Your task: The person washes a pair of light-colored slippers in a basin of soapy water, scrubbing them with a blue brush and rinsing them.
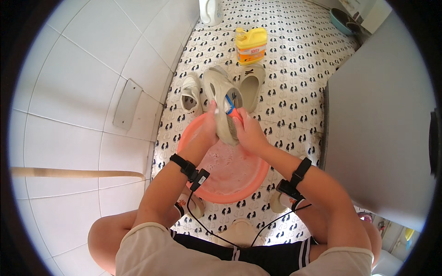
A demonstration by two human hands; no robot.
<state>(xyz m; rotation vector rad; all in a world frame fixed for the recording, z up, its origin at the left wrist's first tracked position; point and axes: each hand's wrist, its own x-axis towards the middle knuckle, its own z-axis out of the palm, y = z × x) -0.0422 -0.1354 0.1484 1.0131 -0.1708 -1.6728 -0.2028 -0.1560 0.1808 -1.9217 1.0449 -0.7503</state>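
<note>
My left hand [209, 126] grips the side of a beige slip-on clog [226, 129], tilted above a pink plastic basin [221, 198] of sudsy water. In my right hand [249, 132] is the red handle of a scrub brush [229, 104]; its white bristles and blue edge are inside the clog's opening. Beyond the basin, a matching slip-on shoe [253, 84] lies to the right, and a white lace-up shoe [190, 92] lies to the left. Part of the floor behind the held clog is hidden.
A yellow detergent jug [251, 46] stands beyond the shoes, and a white jug [210, 13] farther back by the tiled wall [76, 79]. A large grey appliance or cabinet [376, 120] borders the right side. A teal basin [340, 22] is at the upper right.
</note>
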